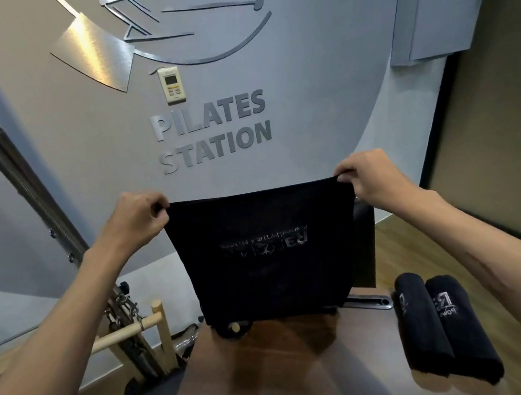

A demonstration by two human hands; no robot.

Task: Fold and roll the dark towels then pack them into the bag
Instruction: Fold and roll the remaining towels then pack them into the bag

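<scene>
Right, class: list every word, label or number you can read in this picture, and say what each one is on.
"PILATES STATION": raised metal letters on the grey wall.
Held dark towel: logo print upside down, unreadable.
Rolled towels: logo partly shown, unreadable.
Wall controller: too small to read.

Bare table (268, 387) beside rolled towels (445, 328)
</scene>
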